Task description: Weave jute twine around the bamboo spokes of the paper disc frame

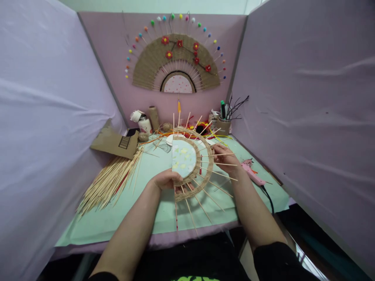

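Between my hands, above the table, is a half-round woven fan frame (210,171) with thin wooden sticks radiating from it. Its pale blue patterned half-disc (184,158) is edged with braided twine, and a second twine band runs further out along the sticks. My left hand (168,179) grips the lower end, thumb on the front of the half-disc's edge and fingers behind the sticks. On the far side, my right hand (225,158) pinches the outer twine band and a stick; some of its fingers are hidden behind the frame.
Loose sticks (114,181) lie at left beneath a cardboard packet (117,142). A pink glue gun (252,174) with a black cord rests at right. Jars, twine (167,127) and a pot of twigs (224,125) line the back. A finished fan (149,64) hangs on the wall.
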`<state>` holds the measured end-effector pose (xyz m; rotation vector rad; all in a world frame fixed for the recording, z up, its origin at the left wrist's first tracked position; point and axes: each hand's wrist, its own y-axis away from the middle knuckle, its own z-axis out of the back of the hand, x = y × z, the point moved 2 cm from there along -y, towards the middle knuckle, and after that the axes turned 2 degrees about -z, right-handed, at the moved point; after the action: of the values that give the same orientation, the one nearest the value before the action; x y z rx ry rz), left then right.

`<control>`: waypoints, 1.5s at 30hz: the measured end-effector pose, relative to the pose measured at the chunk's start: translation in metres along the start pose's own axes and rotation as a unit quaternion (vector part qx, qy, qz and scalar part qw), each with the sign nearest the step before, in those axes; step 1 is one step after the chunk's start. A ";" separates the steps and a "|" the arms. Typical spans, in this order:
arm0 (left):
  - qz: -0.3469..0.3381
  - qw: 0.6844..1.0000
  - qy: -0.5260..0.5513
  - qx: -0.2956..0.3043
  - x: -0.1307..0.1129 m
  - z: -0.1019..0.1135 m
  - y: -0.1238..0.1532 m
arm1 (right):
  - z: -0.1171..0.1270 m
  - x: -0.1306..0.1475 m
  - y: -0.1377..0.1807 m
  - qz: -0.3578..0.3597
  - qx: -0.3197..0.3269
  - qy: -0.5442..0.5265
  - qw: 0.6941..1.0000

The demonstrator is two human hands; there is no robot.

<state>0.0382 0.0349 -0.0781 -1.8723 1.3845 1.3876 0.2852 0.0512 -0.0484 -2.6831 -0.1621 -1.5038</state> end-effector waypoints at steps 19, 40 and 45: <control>-0.007 0.999 -0.009 -0.047 -0.005 0.004 0.004 | 0.012 0.015 0.005 0.038 -0.015 0.063 0.997; 0.050 0.998 -0.046 0.015 -0.001 -0.004 0.006 | -0.016 0.083 0.073 0.202 0.077 0.645 0.733; 0.045 0.997 -0.055 0.014 -0.003 -0.006 0.005 | -0.019 0.065 0.056 0.319 0.035 0.676 0.664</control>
<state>0.0363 0.0295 -0.0722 -1.7083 1.4421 1.4826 0.3101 -0.0024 0.0166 -0.7215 0.6739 -2.4618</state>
